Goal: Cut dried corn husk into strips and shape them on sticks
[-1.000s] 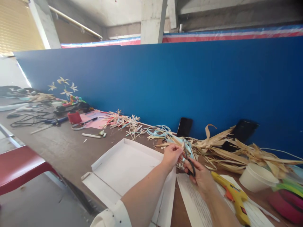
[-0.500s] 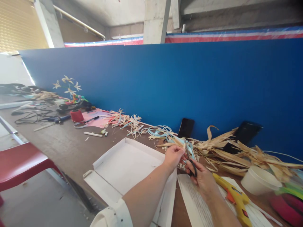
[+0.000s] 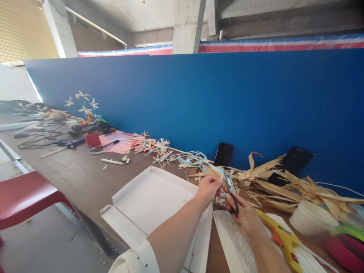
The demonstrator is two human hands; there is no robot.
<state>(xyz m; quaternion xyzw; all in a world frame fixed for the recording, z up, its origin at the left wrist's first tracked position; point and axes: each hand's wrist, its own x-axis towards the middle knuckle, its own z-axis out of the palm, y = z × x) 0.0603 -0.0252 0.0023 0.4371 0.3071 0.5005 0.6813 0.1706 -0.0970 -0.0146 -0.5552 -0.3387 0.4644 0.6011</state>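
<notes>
My right hand [image 3: 244,214] grips black-handled scissors [image 3: 231,197], blades pointing up and away. My left hand [image 3: 208,188] pinches a small piece of dried straw-coloured leaf with light blue ribbon [image 3: 222,175] right at the blades. Both hands hover over the brown table [image 3: 79,182], above the right edge of an open white cardboard box [image 3: 148,201] and a printed white sheet [image 3: 236,242]. A pile of dried leaves [image 3: 273,182] lies just beyond the hands.
A yellow glue gun [image 3: 281,237] lies right of my right hand, beside a white cup [image 3: 308,218]. Two dark phones [image 3: 223,153] lean on the blue board [image 3: 199,106]. Leaf flowers [image 3: 150,146], a red spool [image 3: 92,139], cables and tools sit far left. A red chair [image 3: 25,197] stands left.
The camera has shifted slightly. My hands stay together at the leaf piece, and the scissors have edged a little to the right and down.
</notes>
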